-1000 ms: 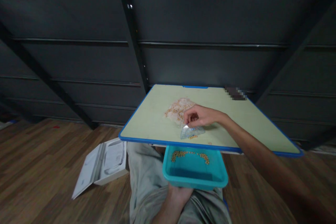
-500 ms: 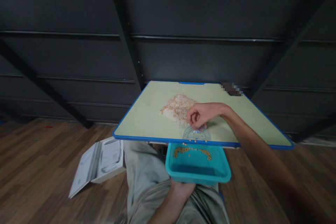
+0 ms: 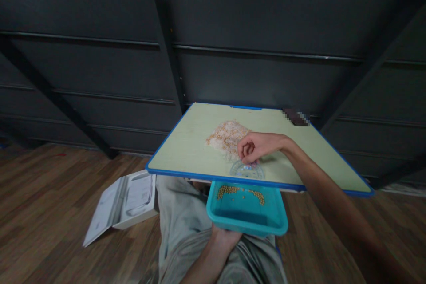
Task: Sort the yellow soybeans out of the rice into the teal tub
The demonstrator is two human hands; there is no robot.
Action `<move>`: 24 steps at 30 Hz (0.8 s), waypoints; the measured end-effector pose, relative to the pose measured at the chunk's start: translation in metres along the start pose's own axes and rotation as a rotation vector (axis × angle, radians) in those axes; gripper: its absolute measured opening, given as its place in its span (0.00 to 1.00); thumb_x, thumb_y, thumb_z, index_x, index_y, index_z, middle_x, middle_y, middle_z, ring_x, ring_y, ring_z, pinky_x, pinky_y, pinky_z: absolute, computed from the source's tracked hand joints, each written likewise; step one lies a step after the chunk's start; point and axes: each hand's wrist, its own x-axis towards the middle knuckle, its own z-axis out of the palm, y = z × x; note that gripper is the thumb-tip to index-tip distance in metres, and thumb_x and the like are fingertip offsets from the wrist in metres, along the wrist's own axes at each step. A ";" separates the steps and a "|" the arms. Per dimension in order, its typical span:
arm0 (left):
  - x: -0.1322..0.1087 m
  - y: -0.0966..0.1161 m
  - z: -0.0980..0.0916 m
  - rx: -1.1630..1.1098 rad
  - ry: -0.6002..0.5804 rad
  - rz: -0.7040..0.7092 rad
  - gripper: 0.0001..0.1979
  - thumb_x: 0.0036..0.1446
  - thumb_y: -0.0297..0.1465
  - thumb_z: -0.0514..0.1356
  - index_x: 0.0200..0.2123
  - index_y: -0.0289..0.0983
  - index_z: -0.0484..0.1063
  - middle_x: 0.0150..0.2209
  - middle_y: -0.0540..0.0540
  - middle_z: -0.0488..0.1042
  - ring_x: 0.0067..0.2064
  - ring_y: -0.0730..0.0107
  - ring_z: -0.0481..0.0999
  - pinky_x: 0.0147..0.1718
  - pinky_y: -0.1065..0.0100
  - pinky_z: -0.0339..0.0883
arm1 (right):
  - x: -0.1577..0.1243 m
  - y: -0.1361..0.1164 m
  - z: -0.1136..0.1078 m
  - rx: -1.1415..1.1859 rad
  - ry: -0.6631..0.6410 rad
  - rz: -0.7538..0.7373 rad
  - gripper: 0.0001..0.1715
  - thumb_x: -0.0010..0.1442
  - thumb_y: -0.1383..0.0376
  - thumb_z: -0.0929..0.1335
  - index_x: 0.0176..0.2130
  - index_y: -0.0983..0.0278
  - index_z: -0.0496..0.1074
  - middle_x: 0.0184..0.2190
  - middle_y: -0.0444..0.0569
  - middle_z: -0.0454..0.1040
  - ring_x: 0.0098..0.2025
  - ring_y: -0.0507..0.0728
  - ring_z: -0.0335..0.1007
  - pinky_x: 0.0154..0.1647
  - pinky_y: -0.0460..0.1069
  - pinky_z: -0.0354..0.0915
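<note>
My left hand (image 3: pixel 226 235) grips the near side of a teal plastic tray (image 3: pixel 246 222) from below, its fingers hidden beneath. The tray sits under the table's front edge, with small golden-brown beans or beads (image 3: pixel 228 190) gathered along its far side. Over the low table (image 3: pixel 179 153), my right hand (image 3: pixel 250 147) is curled, fingertips down at the surface. It is at the near right side of a pile (image 3: pixel 226 136) of white grains mixed with golden pieces. Whether anything is between those fingertips I cannot make out. A printed round pattern (image 3: pixel 238 171) lies just below them.
A dark, partly pixelated object (image 3: pixel 294 116) lies at the table's far right corner. On the wooden floor (image 3: pixel 49 195) to the left stands an opened white box (image 3: pixel 138 197). A dark panelled wall (image 3: pixel 233 75) rises right behind the table.
The golden pieces at the table's front edge have gone, and loose ones show inside the tray. My right hand stays curled at almost the same spot. The view has tilted slightly.
</note>
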 end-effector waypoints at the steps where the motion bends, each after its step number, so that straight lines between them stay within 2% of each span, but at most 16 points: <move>1: -0.001 0.002 0.001 0.005 -0.009 0.002 0.24 0.68 0.41 0.48 0.39 0.40 0.85 0.41 0.40 0.88 0.51 0.47 0.83 0.63 0.39 0.62 | 0.002 0.001 0.000 -0.015 0.028 -0.030 0.11 0.55 0.61 0.75 0.37 0.65 0.75 0.26 0.44 0.78 0.27 0.51 0.75 0.28 0.46 0.69; 5: -0.004 0.008 0.006 0.008 -0.043 0.042 0.23 0.66 0.43 0.51 0.41 0.42 0.84 0.43 0.41 0.87 0.53 0.46 0.82 0.63 0.40 0.62 | 0.011 0.002 0.005 -0.082 0.117 -0.134 0.12 0.57 0.61 0.74 0.38 0.66 0.76 0.26 0.44 0.77 0.27 0.50 0.73 0.30 0.46 0.68; 9: -0.002 0.012 0.002 -0.024 -0.059 0.040 0.21 0.65 0.44 0.53 0.42 0.44 0.84 0.43 0.41 0.87 0.55 0.45 0.81 0.64 0.38 0.62 | 0.020 0.003 0.014 -0.139 0.173 -0.217 0.12 0.58 0.60 0.73 0.39 0.66 0.77 0.29 0.46 0.77 0.30 0.51 0.73 0.32 0.46 0.67; 12: -0.001 0.012 -0.001 -0.033 -0.049 0.027 0.22 0.65 0.43 0.51 0.41 0.44 0.85 0.43 0.40 0.87 0.58 0.45 0.79 0.64 0.37 0.60 | 0.025 0.004 0.018 -0.170 0.289 -0.273 0.09 0.59 0.62 0.72 0.38 0.66 0.77 0.30 0.45 0.76 0.30 0.51 0.70 0.32 0.46 0.65; 17: -0.006 0.012 0.005 0.019 0.035 0.026 0.27 0.67 0.43 0.46 0.36 0.43 0.85 0.39 0.41 0.88 0.55 0.47 0.81 0.65 0.40 0.61 | 0.026 0.006 0.012 -0.290 0.506 -0.281 0.07 0.63 0.63 0.70 0.40 0.65 0.75 0.29 0.44 0.73 0.30 0.51 0.66 0.31 0.47 0.61; 20: -0.008 0.014 0.010 0.026 0.023 -0.013 0.27 0.67 0.42 0.46 0.35 0.43 0.86 0.40 0.43 0.88 0.54 0.48 0.82 0.65 0.43 0.61 | 0.024 0.007 0.007 -0.347 0.548 -0.268 0.08 0.63 0.63 0.70 0.40 0.65 0.76 0.30 0.45 0.73 0.31 0.52 0.67 0.33 0.47 0.62; 24: -0.007 0.015 0.007 0.018 -0.023 -0.022 0.22 0.66 0.42 0.49 0.38 0.47 0.85 0.41 0.45 0.88 0.55 0.48 0.81 0.64 0.41 0.61 | 0.024 0.009 0.003 -0.294 0.563 -0.262 0.09 0.64 0.61 0.70 0.41 0.64 0.76 0.32 0.47 0.75 0.33 0.53 0.69 0.36 0.48 0.64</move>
